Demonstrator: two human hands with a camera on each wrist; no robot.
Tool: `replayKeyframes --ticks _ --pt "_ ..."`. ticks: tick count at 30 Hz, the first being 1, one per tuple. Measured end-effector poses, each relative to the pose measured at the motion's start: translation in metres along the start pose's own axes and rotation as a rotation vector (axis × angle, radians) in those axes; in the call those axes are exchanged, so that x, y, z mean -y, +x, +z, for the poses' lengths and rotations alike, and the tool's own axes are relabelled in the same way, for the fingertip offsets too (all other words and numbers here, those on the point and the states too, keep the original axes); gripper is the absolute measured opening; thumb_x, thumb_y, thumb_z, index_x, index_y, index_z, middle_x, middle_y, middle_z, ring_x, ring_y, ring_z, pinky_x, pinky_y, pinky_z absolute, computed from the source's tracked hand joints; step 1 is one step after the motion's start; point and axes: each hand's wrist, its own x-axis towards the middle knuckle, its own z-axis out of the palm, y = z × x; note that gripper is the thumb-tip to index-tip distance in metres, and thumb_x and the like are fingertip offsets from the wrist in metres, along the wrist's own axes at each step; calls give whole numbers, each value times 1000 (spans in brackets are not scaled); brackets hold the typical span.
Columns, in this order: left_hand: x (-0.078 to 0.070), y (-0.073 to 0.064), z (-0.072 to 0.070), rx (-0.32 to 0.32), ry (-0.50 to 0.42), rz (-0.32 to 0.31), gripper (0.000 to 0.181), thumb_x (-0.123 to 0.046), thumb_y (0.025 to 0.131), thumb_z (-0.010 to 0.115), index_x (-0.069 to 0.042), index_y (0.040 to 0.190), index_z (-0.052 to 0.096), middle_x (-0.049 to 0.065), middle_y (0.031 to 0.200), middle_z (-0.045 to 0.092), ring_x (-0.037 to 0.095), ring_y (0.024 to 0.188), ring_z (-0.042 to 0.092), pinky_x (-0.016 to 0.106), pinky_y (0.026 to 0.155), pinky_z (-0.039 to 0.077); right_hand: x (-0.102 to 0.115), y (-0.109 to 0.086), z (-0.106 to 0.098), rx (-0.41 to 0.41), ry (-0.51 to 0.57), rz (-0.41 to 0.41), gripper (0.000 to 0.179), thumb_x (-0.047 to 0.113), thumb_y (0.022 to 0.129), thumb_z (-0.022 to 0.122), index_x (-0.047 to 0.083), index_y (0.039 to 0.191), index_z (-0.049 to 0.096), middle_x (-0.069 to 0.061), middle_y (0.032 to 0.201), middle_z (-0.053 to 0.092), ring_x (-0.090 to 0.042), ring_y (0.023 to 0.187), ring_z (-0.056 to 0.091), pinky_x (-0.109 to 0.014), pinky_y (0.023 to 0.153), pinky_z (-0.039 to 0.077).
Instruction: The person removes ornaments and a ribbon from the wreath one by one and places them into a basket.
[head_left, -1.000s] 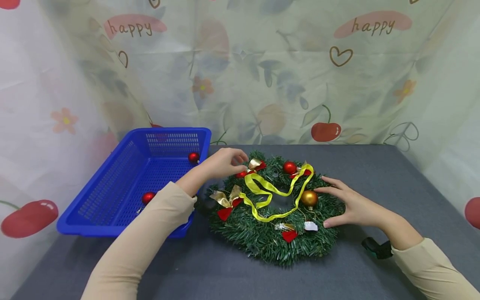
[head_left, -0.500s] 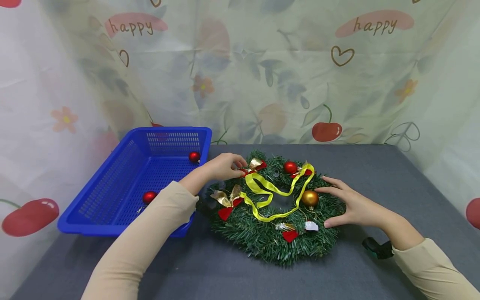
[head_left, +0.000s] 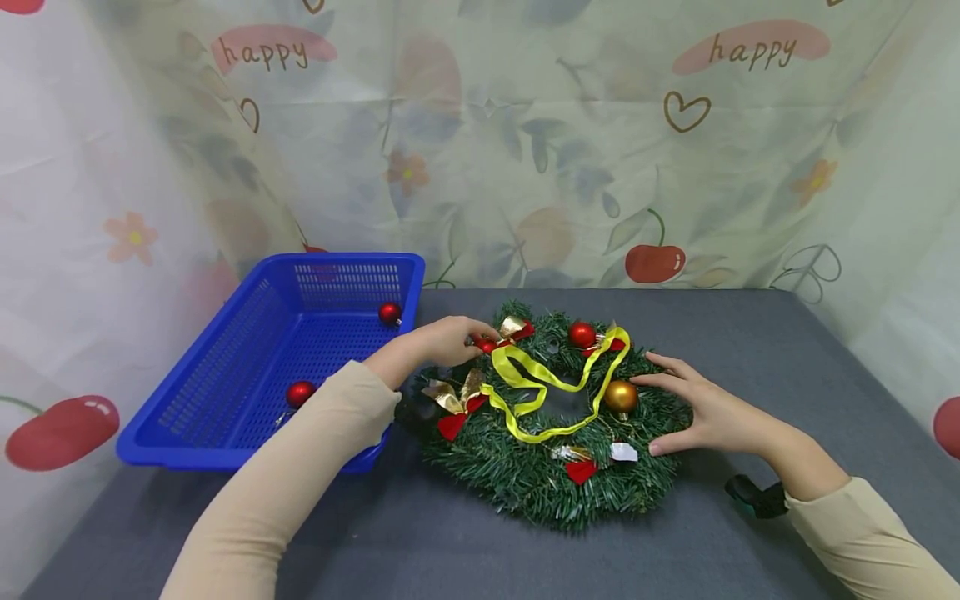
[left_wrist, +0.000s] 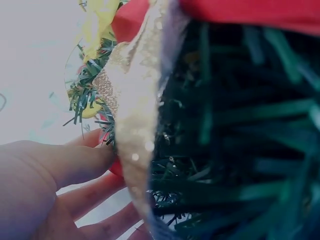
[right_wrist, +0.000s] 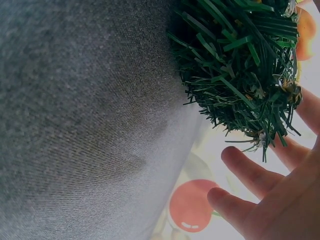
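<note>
A green wreath (head_left: 555, 492) lies on the grey table, trimmed with red-and-gold bows, a gold ball (head_left: 620, 397) and a loose yellow ribbon (head_left: 558, 432). My left hand (head_left: 442, 340) reaches over its left side, thumb and fingers pinching a red Christmas ball (head_left: 487, 345). In the left wrist view a gold bow loop (left_wrist: 137, 115) hides part of that ball and some fingertips. My right hand (head_left: 708, 412) spreads its fingers along the wreath's right edge; in the right wrist view the fingers (right_wrist: 250, 172) are extended beside the green tinsel.
A blue plastic basket (head_left: 187, 457) stands to the left, with a red ball (head_left: 302, 393) and another red ball (head_left: 390, 313) inside. Another red ball (head_left: 582, 335) is at the wreath's back. A patterned cloth (head_left: 487, 167) hangs behind the table (head_left: 450, 550).
My left hand has come down onto the wreath's left side, and its fingers have closed about the red Christmas ball. The right hand has stayed in place.
</note>
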Motion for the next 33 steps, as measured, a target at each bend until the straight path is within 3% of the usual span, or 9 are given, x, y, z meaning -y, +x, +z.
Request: replayKeyframes --ticks 3,8,11,15,20,24,28,33 --pt "0 2 1 36 11 -21 48 -3 95 44 -18 140 44 13 135 52 14 63 38 23 57 30 0 0 0 -1 -1 0 79 45 71 77 13 136 45 -23 150 19 -48 131 28 -65 90 37" --pt "-1 2 1 55 10 -36 50 -1 93 46 -18 140 44 14 133 53 14 65 40 23 56 30 1 -1 -1 -1 3 2 79 45 71 77 13 136 45 -23 150 19 -48 131 28 -66 90 37" --pt "-1 1 0 32 2 -35 47 -1 93 48 -16 137 48 15 128 56 16 71 45 23 58 32 1 -1 -1 -1 2 1 78 44 71 77 13 136 46 -23 150 19 -48 131 28 -65 90 37" --pt "0 0 0 -13 3 -35 42 -5 92 52 -15 133 51 15 123 59 21 91 57 24 65 39 1 0 -1 -1 2 -2 78 45 71 77 13 136 46 -23 150 19 -48 131 28 -65 90 38" --pt "-3 -3 -3 -59 4 -45 40 -8 92 56 -13 132 52 16 125 58 28 109 58 32 77 48 0 0 0 -4 0 -5 78 44 71 77 13 136 46 -23 150 19 -48 130 29 -65 90 38" --pt "-6 -6 -5 -70 5 -54 40 -10 93 56 -14 132 52 15 126 57 27 107 59 31 74 46 0 0 1 -3 1 -5 78 45 71 77 13 136 46 -23 150 19 -48 131 29 -65 90 38" --pt "-7 -13 -7 -94 -17 -26 38 -11 93 55 -14 132 51 15 123 58 24 94 60 29 71 45 0 0 1 -1 3 -4 78 45 72 76 13 136 46 -24 150 19 -48 131 28 -65 90 38" --pt "-7 -20 -11 -115 -45 29 37 -11 95 53 -12 132 51 15 124 58 26 99 61 37 84 50 1 0 0 -3 2 -1 78 45 71 77 13 136 46 -23 150 19 -48 131 29 -65 90 38"
